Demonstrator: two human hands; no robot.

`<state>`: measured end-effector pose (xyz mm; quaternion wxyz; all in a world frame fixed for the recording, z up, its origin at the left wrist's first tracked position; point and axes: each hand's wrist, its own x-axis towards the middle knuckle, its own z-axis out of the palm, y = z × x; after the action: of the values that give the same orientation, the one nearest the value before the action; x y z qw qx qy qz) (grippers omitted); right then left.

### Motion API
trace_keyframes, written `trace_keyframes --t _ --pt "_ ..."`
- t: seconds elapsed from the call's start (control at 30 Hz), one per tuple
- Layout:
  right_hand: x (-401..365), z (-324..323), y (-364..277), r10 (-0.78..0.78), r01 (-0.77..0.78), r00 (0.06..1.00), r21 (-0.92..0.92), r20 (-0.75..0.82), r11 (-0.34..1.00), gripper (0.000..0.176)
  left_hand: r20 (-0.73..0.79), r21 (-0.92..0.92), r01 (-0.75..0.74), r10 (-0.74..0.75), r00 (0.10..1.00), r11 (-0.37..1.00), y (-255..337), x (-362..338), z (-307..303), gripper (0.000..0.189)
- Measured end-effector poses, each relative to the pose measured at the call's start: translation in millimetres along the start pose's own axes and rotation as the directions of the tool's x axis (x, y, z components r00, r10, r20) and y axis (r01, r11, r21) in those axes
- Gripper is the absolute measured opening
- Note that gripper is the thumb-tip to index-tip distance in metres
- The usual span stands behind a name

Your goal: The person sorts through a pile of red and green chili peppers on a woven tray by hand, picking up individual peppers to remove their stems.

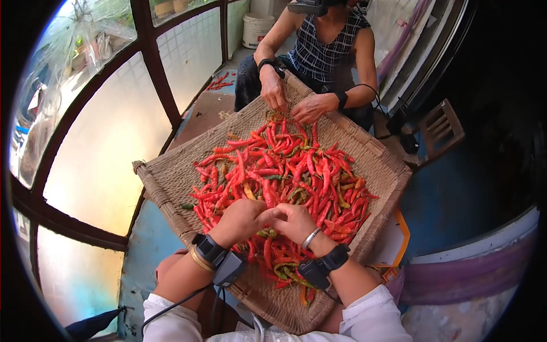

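My left hand (244, 219) and my right hand (297, 223) meet over the near half of a pile of chili peppers (319, 171). Both are closed, thumbs and fingers pinched close together. A red chili pepper (269, 194) shows just beyond the fingertips, between the two hands; the exact grip on it is partly hidden. Mostly red peppers, with some green and yellowish ones, fill a square woven basket (188, 219) with a raised rim. Several greenish peppers (288, 271) lie below my wrists.
Across the basket sits another person (327, 48), whose two hands are at the far rim. Several red peppers (219, 82) lie on the floor near the windows (97, 148). A white bucket (257, 29) stands behind, and a small wooden stool (441, 131) at the right.
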<state>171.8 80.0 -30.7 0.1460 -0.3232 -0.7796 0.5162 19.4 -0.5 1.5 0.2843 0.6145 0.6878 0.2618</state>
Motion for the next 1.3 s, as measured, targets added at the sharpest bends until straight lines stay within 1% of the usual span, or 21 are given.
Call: trace_keyframes --t 0.07,0.13,0.2,0.23,0.27,0.33,0.4,0.5,0.53,0.6,0.63,0.7,0.73,0.77,0.8,0.83,0.9,1.07,1.17,1.27,1.3 --pt "-3.3 0.9 -6.6 -0.134 0.134 0.991 0.029 0.008 0.991 0.016 -0.024 0.015 0.022 -0.021 0.999 1.0 6.8 -1.1 -1.9 0.037" --pt "-4.0 -13.0 -16.0 0.079 -0.092 0.989 0.104 0.121 0.99 0.015 -0.072 -0.032 -0.01 0.008 0.997 0.999 4.5 -1.6 -1.9 0.031" --pt "-0.5 -20.5 -15.1 0.103 -0.1 0.995 0.122 -0.015 0.987 0.017 -0.064 0.097 0.001 0.005 0.998 0.995 3.3 -3.1 -3.6 0.029" --pt "0.5 -20.3 -14.2 0.073 -0.06 0.996 0.239 -0.047 0.969 0.018 -0.062 0.096 0.003 0.003 0.998 0.995 0.8 -3.6 -0.9 0.029" --pt "0.2 -20.7 -16.6 0.076 -0.062 0.996 0.24 -0.046 0.969 0.018 -0.008 0.098 -0.082 0.084 0.996 0.992 -3.0 -3.2 3.6 0.026" --pt "-1.0 -22.5 -23.3 0.147 -0.188 0.981 0.457 0.126 0.869 0.016 0.049 0.094 -0.167 0.163 0.985 0.981 -3.0 -2.5 6.8 0.023" --pt "1.3 -24.5 -18.9 0.161 -0.214 0.975 0.451 0.152 0.867 0.014 0.145 0.127 -0.189 0.17 0.975 0.974 3.6 -1.4 7.8 0.026" --pt "7.9 -40.4 -14.0 0.183 -0.145 0.981 0.392 -0.06 0.909 0.015 0.158 0.303 -0.102 0.056 0.986 0.948 3.0 0.7 4.8 0.027" --pt "9.7 -43.5 -13.7 0.14 0.021 0.965 0.599 -0.221 0.801 0.024 0.158 0.303 -0.099 0.053 0.986 0.948 1.4 -1.2 4.4 0.027" --pt "15.1 -49.1 -20.4 0.178 0.218 0.884 0.718 -0.433 0.661 0.035 0.132 0.465 -0.093 0.034 0.991 0.881 -2.4 -4.5 4.1 0.023" --pt "14.6 -51.1 -15.1 0.18 0.216 0.883 0.717 -0.433 0.662 0.035 0.134 0.463 -0.094 0.035 0.99 0.882 -4.9 -4.5 6.5 0.023" --pt "13.9 -53.7 2.3 0.245 -0.114 0.942 0.468 -0.23 0.876 0.032 0.187 0.526 -0.063 -0.043 0.982 0.848 -10.9 -4.2 12.8 0.021" --pt "13.3 -50.4 4.0 0.258 -0.244 0.964 0.171 -0.066 0.955 0.029 0.189 0.526 -0.065 -0.042 0.981 0.848 -10.1 -4.2 13.5 0.021" --pt "14.8 -44.3 10.8 0.221 -0.213 0.975 -0.19 0.02 0.958 0.029 0.21 0.527 -0.057 -0.065 0.976 0.848 -8.6 -4.2 14.3 0.02" --pt "16.6 -37.3 13.4 0.213 -0.123 0.97 -0.523 0.116 0.844 0.031 0.229 0.528 -0.048 -0.088 0.969 0.848 -7.6 -3.8 14.7 0.021" --pt "16.5 -30.6 14.5 0.214 -0.123 0.97 -0.522 0.116 0.844 0.031 0.229 0.528 -0.047 -0.089 0.969 0.848 -8.2 -3.3 16.4 0.021" --pt "16.1 -17.8 13.5 0.372 -0.2 0.92 -0.667 0.125 0.718 0.034 0.215 0.553 -0.047 -0.088 0.973 0.832 -11.0 -1.3 21.4 0.02" --pt "13.7 -5.2 23.4 0.295 -0.173 0.955 -0.738 0.037 0.653 0.031 0.227 0.55 -0.086 -0.05 0.973 0.83 -16.7 -5.0 28.3 0.019" --pt "17.8 -15.0 19.2 0.27 -0.154 0.96 -0.662 0.077 0.734 0.027 0.194 0.548 -0.069 -0.046 0.98 0.834 -5.9 -4.6 22.3 0.021" --pt "13.4 -32.4 -5.1 0.131 -0.098 0.991 -0.508 0.03 0.856 0.023 0.113 0.528 -0.061 0.002 0.994 0.847 -4.7 -4.9 20.2 0.022" --pt "12.4 -40.5 -7.4 0.185 -0.171 0.982 -0.237 0.04 0.956 0.024 0.072 0.518 -0.08 0.05 0.996 0.851 -6.0 -5.5 20.3 0.023"
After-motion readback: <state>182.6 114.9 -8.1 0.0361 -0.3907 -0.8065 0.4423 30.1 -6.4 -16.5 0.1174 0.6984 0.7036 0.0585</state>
